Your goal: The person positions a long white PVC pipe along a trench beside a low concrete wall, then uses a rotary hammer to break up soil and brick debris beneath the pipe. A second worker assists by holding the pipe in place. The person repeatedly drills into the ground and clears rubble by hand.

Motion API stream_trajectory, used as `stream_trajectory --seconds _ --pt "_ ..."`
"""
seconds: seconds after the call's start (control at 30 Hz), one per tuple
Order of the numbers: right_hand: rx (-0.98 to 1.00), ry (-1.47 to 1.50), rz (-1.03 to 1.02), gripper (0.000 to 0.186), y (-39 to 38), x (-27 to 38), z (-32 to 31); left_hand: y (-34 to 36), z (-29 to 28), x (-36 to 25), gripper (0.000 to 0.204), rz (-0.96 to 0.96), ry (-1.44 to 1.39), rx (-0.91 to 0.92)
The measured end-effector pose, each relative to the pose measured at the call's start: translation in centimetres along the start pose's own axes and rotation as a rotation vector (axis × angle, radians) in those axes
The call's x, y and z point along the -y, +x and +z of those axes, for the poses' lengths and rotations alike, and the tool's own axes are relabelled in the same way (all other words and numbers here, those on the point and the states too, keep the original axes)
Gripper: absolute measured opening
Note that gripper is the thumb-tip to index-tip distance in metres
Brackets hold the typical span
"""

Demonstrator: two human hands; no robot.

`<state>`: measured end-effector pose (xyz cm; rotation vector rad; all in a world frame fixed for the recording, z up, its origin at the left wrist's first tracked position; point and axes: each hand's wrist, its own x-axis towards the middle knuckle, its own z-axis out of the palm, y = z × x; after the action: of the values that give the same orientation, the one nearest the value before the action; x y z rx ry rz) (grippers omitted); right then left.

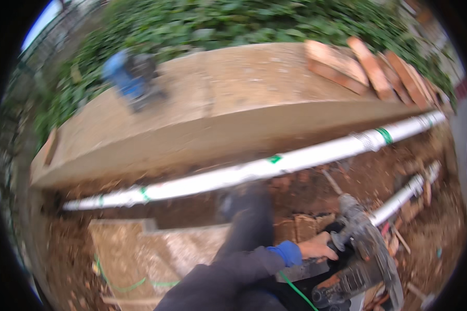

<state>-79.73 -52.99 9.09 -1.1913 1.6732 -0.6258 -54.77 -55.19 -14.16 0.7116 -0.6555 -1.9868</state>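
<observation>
My left hand [316, 246], in a dark sleeve with a blue cuff, is closed around the side handle of a dirty grey-black rotary hammer [366, 254]. The tool tilts over the dug ground at lower right, its chuck [349, 203] facing up and away from me. A thin bit [332, 182] sticks out toward the reddish soil. No part of my right hand can be made out; the tool's rear end runs to the lower edge. Beyond the bit, a long white pipe [218, 177] with green marks lies across the trench.
A concrete ledge [233, 83] runs behind the pipe. On it stand a blurred blue-and-black tool [132, 80] and several red bricks [342, 70]. A shorter white pipe [399, 199] lies at right. My leg [251, 212] is beside a stone slab [124, 243]; a green cord [298, 291] trails below.
</observation>
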Motion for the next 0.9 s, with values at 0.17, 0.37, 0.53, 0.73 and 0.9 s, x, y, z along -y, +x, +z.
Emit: stream_trajectory --seconds 0.17,0.37,0.53,0.73,0.9 --pt "0.271 -0.139 0.027 0.085 -1.2 -4.5 -2.1 -9.8 2.2 -0.2 0.02 0.553 0.306 -0.4" --pt "0.772 -0.003 -0.393 0.067 1.2 -2.1 7.2 -25.7 3.1 1.9 0.026 0.3 0.163 -0.905" --pt "1.12 0.108 -0.513 0.036 0.2 3.2 23.1 -34.8 5.7 5.2 0.019 0.599 -0.113 -1.354" --pt "1.162 -0.224 -0.955 0.047 -6.3 1.1 39.0 -41.7 6.3 11.7 0.016 0.868 -0.477 -1.761" --pt "1.334 -0.38 -1.102 0.047 -14.1 -4.5 46.3 -45.7 10.5 19.2 0.015 0.869 -0.707 -1.938"
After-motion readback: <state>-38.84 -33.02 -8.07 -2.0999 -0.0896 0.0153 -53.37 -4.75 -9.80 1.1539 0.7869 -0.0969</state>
